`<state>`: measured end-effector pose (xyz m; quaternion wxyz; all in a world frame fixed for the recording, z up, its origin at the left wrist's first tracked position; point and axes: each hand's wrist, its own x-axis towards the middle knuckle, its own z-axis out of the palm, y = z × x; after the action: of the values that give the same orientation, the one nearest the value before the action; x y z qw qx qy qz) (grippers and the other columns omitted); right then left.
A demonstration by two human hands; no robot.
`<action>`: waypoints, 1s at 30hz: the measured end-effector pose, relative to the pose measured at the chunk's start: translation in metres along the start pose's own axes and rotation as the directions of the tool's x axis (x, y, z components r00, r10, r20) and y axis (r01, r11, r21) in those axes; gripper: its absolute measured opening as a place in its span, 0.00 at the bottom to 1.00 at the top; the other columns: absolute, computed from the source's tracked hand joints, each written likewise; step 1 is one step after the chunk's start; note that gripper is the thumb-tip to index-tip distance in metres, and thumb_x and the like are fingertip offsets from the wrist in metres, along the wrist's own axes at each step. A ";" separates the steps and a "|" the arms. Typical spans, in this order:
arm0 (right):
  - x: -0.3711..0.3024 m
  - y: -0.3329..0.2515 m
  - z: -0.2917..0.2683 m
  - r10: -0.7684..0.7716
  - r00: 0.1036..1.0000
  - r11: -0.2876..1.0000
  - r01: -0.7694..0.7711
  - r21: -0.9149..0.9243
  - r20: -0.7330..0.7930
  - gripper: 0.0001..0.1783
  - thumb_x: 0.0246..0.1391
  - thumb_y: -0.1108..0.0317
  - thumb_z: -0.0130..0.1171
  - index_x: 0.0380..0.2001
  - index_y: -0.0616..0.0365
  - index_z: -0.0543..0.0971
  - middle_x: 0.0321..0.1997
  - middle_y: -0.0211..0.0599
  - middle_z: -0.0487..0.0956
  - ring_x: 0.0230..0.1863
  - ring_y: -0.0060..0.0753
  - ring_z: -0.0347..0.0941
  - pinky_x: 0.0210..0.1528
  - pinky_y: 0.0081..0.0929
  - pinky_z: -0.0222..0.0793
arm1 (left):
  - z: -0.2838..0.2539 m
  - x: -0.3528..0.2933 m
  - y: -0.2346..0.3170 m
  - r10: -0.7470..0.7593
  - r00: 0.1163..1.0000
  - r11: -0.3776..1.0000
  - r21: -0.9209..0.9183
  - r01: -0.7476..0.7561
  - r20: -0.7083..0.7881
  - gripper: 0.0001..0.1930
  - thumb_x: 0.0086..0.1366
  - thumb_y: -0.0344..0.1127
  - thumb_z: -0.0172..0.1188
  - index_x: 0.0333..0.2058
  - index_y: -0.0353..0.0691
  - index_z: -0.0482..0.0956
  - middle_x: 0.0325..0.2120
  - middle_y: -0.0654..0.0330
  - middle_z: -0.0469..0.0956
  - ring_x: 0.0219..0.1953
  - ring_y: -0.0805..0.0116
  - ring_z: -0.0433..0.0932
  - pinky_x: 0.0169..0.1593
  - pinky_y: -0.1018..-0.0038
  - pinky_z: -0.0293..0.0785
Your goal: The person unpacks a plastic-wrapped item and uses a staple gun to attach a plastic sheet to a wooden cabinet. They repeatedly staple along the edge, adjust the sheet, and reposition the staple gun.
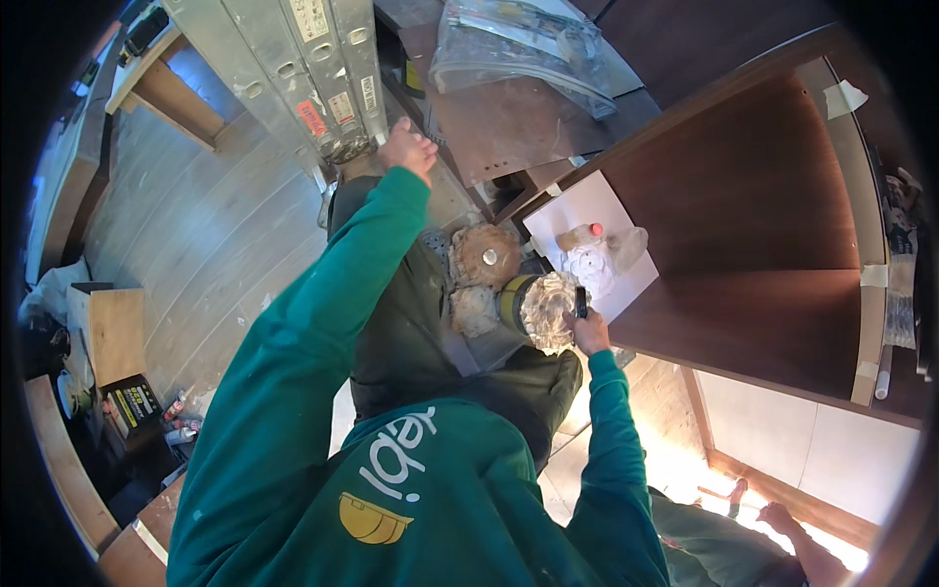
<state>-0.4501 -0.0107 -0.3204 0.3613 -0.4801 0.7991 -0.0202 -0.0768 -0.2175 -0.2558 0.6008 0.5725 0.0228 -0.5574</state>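
Observation:
My left hand is raised beside a folded metal ladder, its fingers half curled and apart with nothing visible in them. In front of my knees my right hand is closed around a small black handle-like object. It rests against a round, crumpled, pale brown piece with a dark and yellow band on its left side. Just left of it are a round brown, fuzzy-looking piece with a shiny disc in its middle and a smaller pale crumpled piece. Their exact kind is unclear.
A white board carries a clear bottle with a red cap and crumpled paper. Dark brown cabinet panels stand at right. Plastic-wrapped strips lie at the back. Another person's legs show at lower right.

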 end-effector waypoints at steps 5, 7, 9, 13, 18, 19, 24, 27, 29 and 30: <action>0.011 0.023 0.051 -0.013 0.964 0.978 -0.043 -0.204 -0.264 0.36 0.43 0.46 0.64 0.50 0.59 0.71 0.50 0.55 0.72 0.55 0.61 0.65 0.56 0.52 0.62 | -0.029 -0.071 0.029 0.448 0.852 0.892 -0.072 -0.446 0.270 0.17 0.64 0.40 0.57 0.42 0.29 0.74 0.37 0.50 0.80 0.41 0.59 0.80 0.50 0.67 0.74; 0.006 0.015 0.059 -0.045 0.953 0.968 -0.032 -0.248 -0.301 0.35 0.41 0.47 0.65 0.50 0.56 0.70 0.51 0.53 0.70 0.57 0.57 0.62 0.57 0.52 0.60 | -0.046 -0.081 0.018 0.476 0.835 0.876 -0.070 -0.476 0.275 0.15 0.63 0.37 0.57 0.41 0.30 0.75 0.37 0.51 0.80 0.41 0.61 0.81 0.49 0.68 0.74; 0.010 0.030 0.066 -0.079 0.926 0.976 -0.003 -0.218 -0.369 0.34 0.39 0.50 0.67 0.48 0.55 0.69 0.49 0.51 0.70 0.55 0.55 0.62 0.57 0.49 0.60 | -0.057 -0.076 -0.012 0.376 0.890 0.923 -0.016 -0.386 0.259 0.11 0.64 0.35 0.53 0.39 0.32 0.76 0.39 0.51 0.80 0.43 0.62 0.80 0.50 0.69 0.75; 0.003 0.033 0.065 -0.150 0.933 0.975 0.085 -0.204 -0.327 0.34 0.39 0.52 0.67 0.48 0.56 0.69 0.48 0.50 0.70 0.53 0.54 0.63 0.57 0.47 0.60 | -0.092 -0.007 -0.076 -0.332 0.866 0.863 -0.249 0.439 0.375 0.12 0.64 0.31 0.49 0.39 0.27 0.74 0.40 0.46 0.78 0.46 0.52 0.78 0.56 0.60 0.74; 0.004 0.028 0.065 -0.153 0.944 0.970 0.088 -0.225 -0.292 0.32 0.39 0.57 0.66 0.48 0.58 0.68 0.48 0.50 0.68 0.52 0.55 0.62 0.56 0.48 0.60 | -0.104 0.044 -0.125 -0.337 0.857 0.814 -0.337 0.473 0.389 0.14 0.62 0.29 0.49 0.42 0.24 0.71 0.43 0.42 0.75 0.52 0.48 0.75 0.59 0.56 0.71; 0.006 0.030 0.064 -0.151 0.945 0.971 0.087 -0.223 -0.291 0.32 0.39 0.58 0.66 0.48 0.58 0.67 0.49 0.50 0.68 0.52 0.55 0.62 0.57 0.47 0.60 | -0.102 0.049 -0.127 -0.337 0.855 0.806 -0.349 0.478 0.393 0.14 0.62 0.29 0.50 0.43 0.23 0.70 0.44 0.42 0.75 0.52 0.48 0.74 0.59 0.56 0.71; 0.005 0.028 0.064 -0.146 0.936 0.973 0.078 -0.215 -0.319 0.33 0.38 0.61 0.66 0.49 0.58 0.66 0.48 0.48 0.70 0.53 0.53 0.63 0.57 0.47 0.59 | -0.100 0.040 -0.113 -0.206 0.889 0.913 -0.246 0.325 0.410 0.15 0.61 0.24 0.52 0.45 0.23 0.68 0.46 0.42 0.74 0.53 0.50 0.74 0.59 0.58 0.72; 0.007 0.027 0.061 -0.124 0.951 0.981 0.075 -0.178 -0.282 0.33 0.38 0.60 0.67 0.49 0.57 0.67 0.48 0.47 0.70 0.53 0.52 0.63 0.58 0.46 0.60 | -0.092 0.012 -0.087 -0.127 0.929 0.968 -0.159 0.192 0.348 0.14 0.60 0.19 0.54 0.45 0.25 0.70 0.46 0.44 0.74 0.52 0.53 0.76 0.57 0.61 0.74; 0.007 0.024 0.057 -0.109 0.955 0.982 0.060 -0.179 -0.275 0.33 0.38 0.59 0.67 0.49 0.56 0.68 0.48 0.47 0.71 0.54 0.51 0.63 0.58 0.46 0.60 | -0.089 -0.005 -0.072 -0.109 0.938 0.976 -0.142 0.164 0.330 0.14 0.59 0.17 0.55 0.44 0.28 0.71 0.46 0.46 0.75 0.51 0.54 0.76 0.56 0.63 0.75; 0.005 0.023 0.057 -0.105 0.953 0.980 0.050 -0.195 -0.284 0.33 0.38 0.58 0.68 0.49 0.56 0.69 0.48 0.47 0.71 0.54 0.50 0.64 0.58 0.45 0.60 | -0.091 -0.012 -0.065 -0.110 0.938 0.975 -0.147 0.166 0.328 0.14 0.59 0.16 0.56 0.44 0.29 0.72 0.45 0.47 0.76 0.51 0.55 0.77 0.56 0.64 0.75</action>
<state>-0.4348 0.0153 -0.3736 0.1914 -0.5344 0.8227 -0.0308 -0.0708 -0.1270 -0.3223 0.6032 0.4179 0.0140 -0.6792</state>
